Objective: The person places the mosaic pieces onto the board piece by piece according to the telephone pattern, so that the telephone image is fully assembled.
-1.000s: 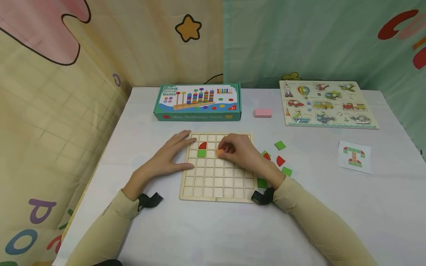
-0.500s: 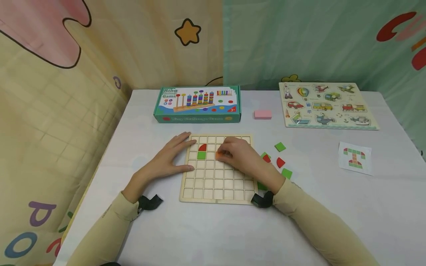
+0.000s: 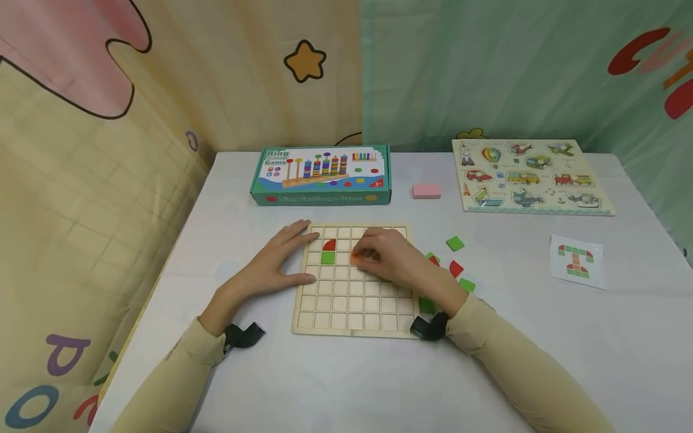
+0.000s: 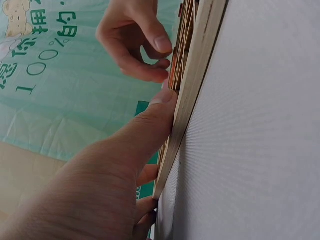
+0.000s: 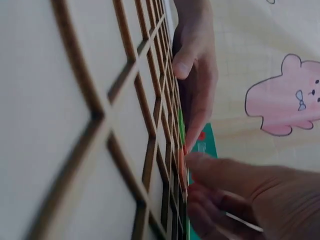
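Note:
A wooden grid board (image 3: 340, 305) lies on the white table in the head view. My left hand (image 3: 273, 258) rests at its left edge, fingers spread, thumb and fingertips touching the frame. Over the upper middle cells, my right hand (image 3: 387, 255) has curled fingers and holds an orange square tile (image 3: 354, 258) low at a cell. The right wrist view shows the right thumb against that orange tile (image 5: 182, 167), level with the grid. A red quarter-round tile (image 3: 329, 245) sits in a cell directly above a green square tile (image 3: 327, 258). The right hand covers several cells.
Loose green (image 3: 455, 243) and red tiles (image 3: 456, 268) lie right of the board, some partly behind the right forearm. A pattern card (image 3: 577, 261) is farther right. Behind are a ring game box (image 3: 322, 174), a pink block (image 3: 426, 191) and a picture puzzle (image 3: 533, 177).
The right hand has lowered the orange tile into the grid at nearly the same spot. My left hand stays on the board edge. The whole head view has shifted slightly downward.

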A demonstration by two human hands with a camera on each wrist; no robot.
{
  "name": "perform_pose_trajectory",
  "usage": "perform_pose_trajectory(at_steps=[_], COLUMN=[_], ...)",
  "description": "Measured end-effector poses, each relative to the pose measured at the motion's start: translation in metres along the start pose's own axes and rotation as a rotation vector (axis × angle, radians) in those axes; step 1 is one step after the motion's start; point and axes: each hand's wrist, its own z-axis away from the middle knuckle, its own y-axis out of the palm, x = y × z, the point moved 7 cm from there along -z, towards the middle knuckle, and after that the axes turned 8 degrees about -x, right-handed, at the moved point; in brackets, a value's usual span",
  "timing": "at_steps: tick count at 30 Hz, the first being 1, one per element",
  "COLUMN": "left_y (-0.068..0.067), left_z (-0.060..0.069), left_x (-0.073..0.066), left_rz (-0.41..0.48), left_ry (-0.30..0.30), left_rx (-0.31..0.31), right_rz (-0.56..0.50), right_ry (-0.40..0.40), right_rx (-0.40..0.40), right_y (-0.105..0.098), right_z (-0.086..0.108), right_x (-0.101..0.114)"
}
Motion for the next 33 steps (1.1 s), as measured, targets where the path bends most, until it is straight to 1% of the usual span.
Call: perform_pose_trajectory(at_steps=[2, 5, 8, 12, 16, 18, 21, 24, 26, 29, 33], left_y=[-0.001, -0.002, -0.004, -0.006, -0.007, -0.008, -0.009, -0.008, -0.008, -0.006, -0.002], left_z=[0.000, -0.001, -0.002, -0.003, -0.003, -0.004, -0.005, -0.004, -0.003, -0.001, 0.000], left_x=[0.000, -0.001, -0.003, -0.004, -0.004, -0.004, -0.005, -0.004, -0.004, -0.004, -0.004], left_rz=[-0.001, -0.001, -0.001, -0.007, -0.013, -0.014, -0.014, -0.010, -0.004, 0.005, 0.010], left_ry=[0.000, 0.005, 0.010, 0.011, 0.010, 0.013, 0.012, 0.009, 0.005, 0.002, 0.008], left_rx=[0.000, 0.000, -0.002, -0.004, -0.006, -0.008, -0.009, -0.010, -0.010, -0.008, -0.007], right_rz=[-0.016, -0.033, -0.041, -0.053, -0.026, -0.014, -0.039, -0.087, -0.122, -0.161, -0.190], right_ry=[0.017, 0.062, 0.110, 0.195, 0.289, 0.316, 0.331, 0.345, 0.350, 0.353, 0.355], right_rx=[0.010, 0.029, 0.069, 0.124, 0.169, 0.184, 0.191, 0.197, 0.207, 0.224, 0.246], right_y=[-0.010, -0.031, -0.052, -0.074, -0.093, -0.103, -0.115, -0.123, -0.125, -0.124, -0.118], right_z=[-0.001, -0.002, 0.001, 0.007, 0.017, 0.024, 0.033, 0.042, 0.048, 0.054, 0.059], right_x=[-0.003, -0.012, -0.025, -0.048, -0.075, -0.088, -0.103, -0.118, -0.125, -0.134, -0.138])
